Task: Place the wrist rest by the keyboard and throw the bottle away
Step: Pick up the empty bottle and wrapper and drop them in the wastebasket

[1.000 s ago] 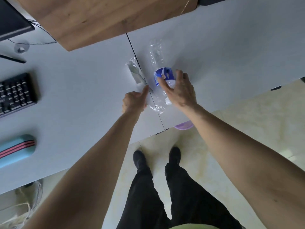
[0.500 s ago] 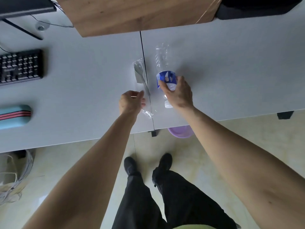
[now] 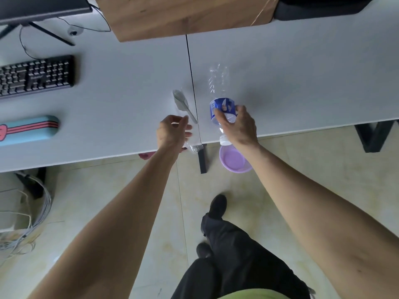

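Note:
A clear plastic bottle (image 3: 218,83) with a blue label and white cap lies on the white desk (image 3: 302,78), cap toward the front edge. My right hand (image 3: 239,126) is closed around its labelled part. My left hand (image 3: 172,132) pinches the end of a clear plastic wrapper holding a grey spoon (image 3: 182,102), just left of the bottle. The light blue wrist rest (image 3: 28,130) with pink stripes lies at the far left, in front of the black keyboard (image 3: 36,75) and apart from it.
A purple bin (image 3: 234,159) stands on the floor under the desk edge below my right hand. A wooden panel (image 3: 185,14) stands at the back. A monitor stand and cables sit at the far left. My legs are below.
I have stepped back, so the desk sits farther up in view and the purple bin shows more. My right hand has closed tighter on the bottle. My left hand still holds the wrapper.

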